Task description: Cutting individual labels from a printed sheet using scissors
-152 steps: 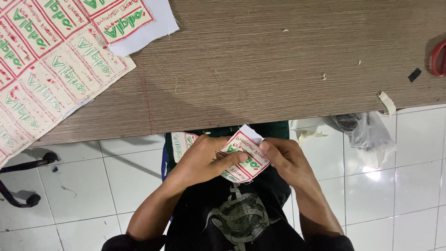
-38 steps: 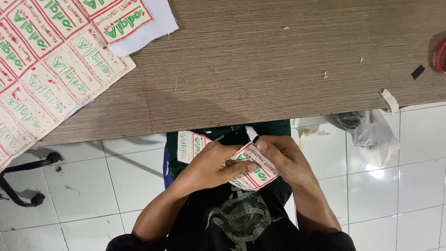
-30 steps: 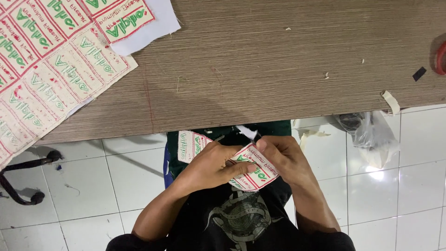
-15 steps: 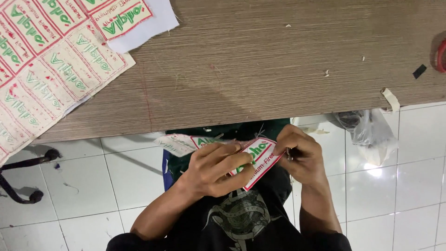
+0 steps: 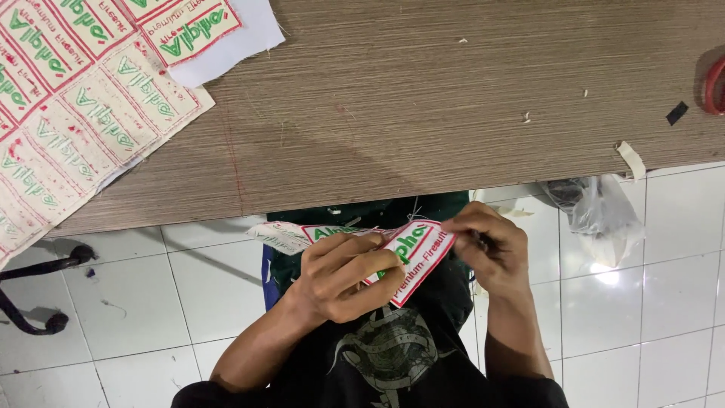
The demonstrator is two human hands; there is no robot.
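My left hand [image 5: 343, 276] grips a white embroidered patch [image 5: 418, 253] with a red border and green lettering, held below the table edge over my lap. My right hand [image 5: 491, 245] pinches the patch's right end; a small dark tool seems to sit in its fingers, but I cannot tell what it is. More patches of the same kind [image 5: 291, 234] trail off to the left behind my left hand, joined in a strip.
A wooden table [image 5: 423, 98] spans the top. A sheet of uncut patches [image 5: 68, 113] lies at its left end. A red roll [image 5: 714, 83] sits at the right edge, near a strip of tape [image 5: 630, 160]. A plastic bag [image 5: 596, 211] hangs below. White floor tiles lie underneath.
The patch has been turned to face up and shifted right. My right hand moved from over the patch to its right end. The strip of patches now trails out to the left.
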